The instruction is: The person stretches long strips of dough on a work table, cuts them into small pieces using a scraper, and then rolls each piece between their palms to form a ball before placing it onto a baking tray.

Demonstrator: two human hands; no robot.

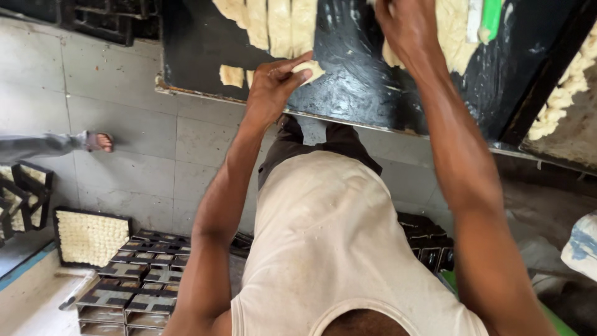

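Dough piece [310, 67] on black worktop [354, 87], at near edge. Left hand [273, 84] fingers pinch it, likely to pull free. Right hand [407, 28] presses on dough strips [273, 25] farther back; fingers' state cannot tell. Baking tins [137, 286] stacked below worktop, on floor.

worktop [348, 68]: glossy black
dough strips [280, 25]: pale cream yellow
scraper [490, 18]: bright green
vest [329, 242]: off-white, faintly speckled
floor tiles [118, 106]: plain grey
stacked tins [137, 292]: dark metal grey

Both arms reach forward — left hand [273, 84] with fingers curled, right hand [407, 28] palm down.
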